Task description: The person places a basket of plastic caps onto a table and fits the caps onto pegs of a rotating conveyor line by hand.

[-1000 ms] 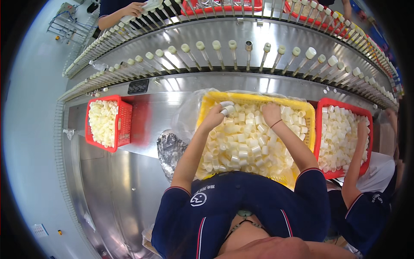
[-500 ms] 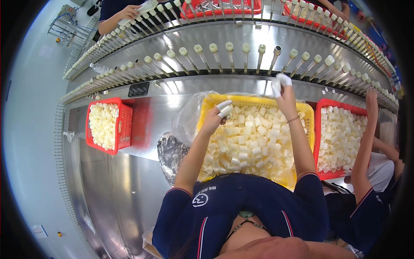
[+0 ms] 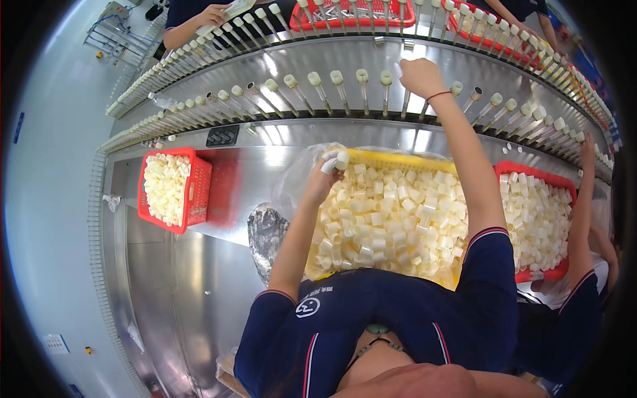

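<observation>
My left hand [image 3: 323, 178], with white finger covers, is closed on a short white plastic tube [image 3: 342, 160] over the far left corner of the yellow basket [image 3: 398, 159]. Many loose off-white short tubes [image 3: 385, 219] fill that basket. Beyond it, my right hand [image 3: 423, 78] reaches up to the near row of upright metal pins. Its fingers are closed at the top of one pin [image 3: 406, 103] and hide whatever is between them. Beside the hand, one pin carries a pale tube [image 3: 386, 78] on its tip; another pin to the right shows a bare metal top [image 3: 477, 90].
A red basket of pale pieces [image 3: 188, 179] stands at the left, another red basket [image 3: 509, 167] at the right. A co-worker's arm [image 3: 584, 199] reaches to the pins there. Across the line another person's hand [image 3: 213, 14] works. A black tray [image 3: 222, 136] lies behind the left basket.
My right hand has moved forward from above the basket's far edge to the pin tops. My left hand has shifted slightly left and up, and a tube now shows at its fingertips.
</observation>
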The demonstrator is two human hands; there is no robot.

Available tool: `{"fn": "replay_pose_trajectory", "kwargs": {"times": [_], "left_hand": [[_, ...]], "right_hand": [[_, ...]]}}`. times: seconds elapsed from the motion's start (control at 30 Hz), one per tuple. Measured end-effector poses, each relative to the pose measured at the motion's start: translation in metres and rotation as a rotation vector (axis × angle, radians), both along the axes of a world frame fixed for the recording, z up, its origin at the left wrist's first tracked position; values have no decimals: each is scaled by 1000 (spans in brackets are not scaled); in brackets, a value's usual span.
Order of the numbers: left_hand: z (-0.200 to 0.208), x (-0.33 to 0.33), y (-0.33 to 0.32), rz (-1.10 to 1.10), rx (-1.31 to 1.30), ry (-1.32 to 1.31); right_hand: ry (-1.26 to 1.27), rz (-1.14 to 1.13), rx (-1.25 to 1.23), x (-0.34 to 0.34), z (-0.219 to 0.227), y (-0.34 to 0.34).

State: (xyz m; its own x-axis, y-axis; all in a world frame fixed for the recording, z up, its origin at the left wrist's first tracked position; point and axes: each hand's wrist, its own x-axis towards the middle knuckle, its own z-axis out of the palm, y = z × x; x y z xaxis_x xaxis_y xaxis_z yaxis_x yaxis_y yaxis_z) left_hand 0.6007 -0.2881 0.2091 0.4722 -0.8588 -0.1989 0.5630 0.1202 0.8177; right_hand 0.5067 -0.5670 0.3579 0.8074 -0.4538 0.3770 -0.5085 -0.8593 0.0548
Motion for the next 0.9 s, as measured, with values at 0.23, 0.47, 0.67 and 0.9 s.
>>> {"fn": "replay_pose_trajectory", "kwargs": {"times": [0.23, 0.47, 0.67, 0.9], "left_hand": [[68, 19, -64, 399, -154, -758], [124, 26, -140, 584, -91, -1781], [131, 13, -164, 442, -118, -1999], [109, -40, -206, 55, 16, -2140]], "right_hand": [[-735, 120, -176, -63, -46, 55], [-673, 92, 184, -141, -124, 135], [-308, 27, 319, -138, -140, 141], [386, -6, 353, -113, -199, 120]]}}
